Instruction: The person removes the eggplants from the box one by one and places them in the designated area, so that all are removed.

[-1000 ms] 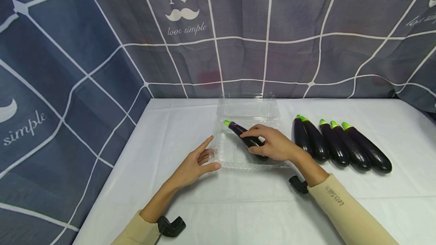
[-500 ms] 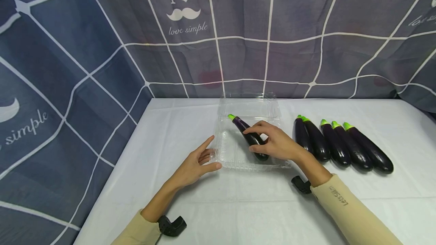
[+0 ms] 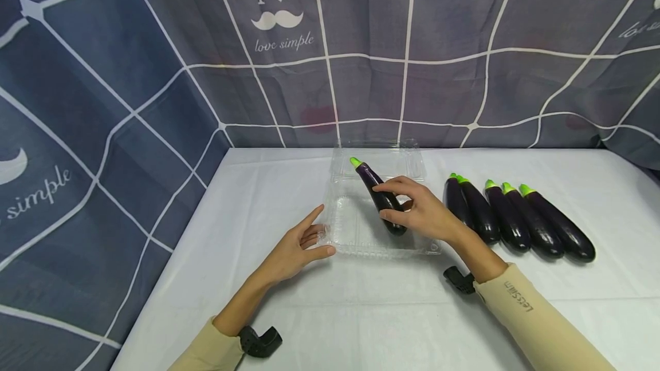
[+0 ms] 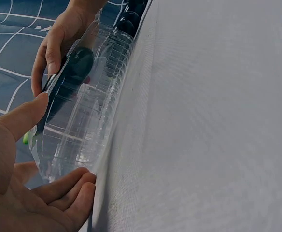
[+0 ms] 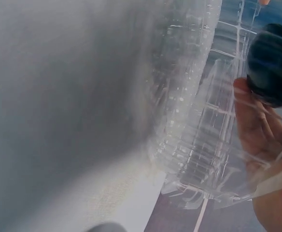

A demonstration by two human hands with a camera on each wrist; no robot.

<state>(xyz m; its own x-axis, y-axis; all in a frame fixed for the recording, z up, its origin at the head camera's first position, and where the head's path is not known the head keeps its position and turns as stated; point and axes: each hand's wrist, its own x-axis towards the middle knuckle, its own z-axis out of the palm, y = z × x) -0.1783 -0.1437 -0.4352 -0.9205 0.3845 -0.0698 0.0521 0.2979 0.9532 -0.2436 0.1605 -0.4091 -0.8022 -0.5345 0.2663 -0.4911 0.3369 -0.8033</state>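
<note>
My right hand (image 3: 420, 208) grips a dark purple eggplant (image 3: 378, 188) around its thick lower half, thumb on the near side. Its green stem end points back and to the left. The eggplant is over the clear plastic clamshell container (image 3: 350, 239), whose lid (image 3: 376, 162) lies open toward the back. Whether it touches the container's floor I cannot tell. At the container's left side is my left hand (image 3: 291, 253), fingers extended and thumb apart. In the left wrist view, the thumb of the left hand (image 4: 30, 193) is at the rim and the fingers are by the lower wall.
Several more eggplants (image 3: 507, 219) lie side by side on the white tablecloth (image 3: 361, 314), right of the container, stems toward the back. A dark checked curtain (image 3: 371, 96) hangs behind the table, and another stretch (image 3: 103, 188) runs along the left.
The right hand has shifted the held eggplant slightly back and to the right. Its stem end has swung away toward the lid. The left hand has stayed in place.
</note>
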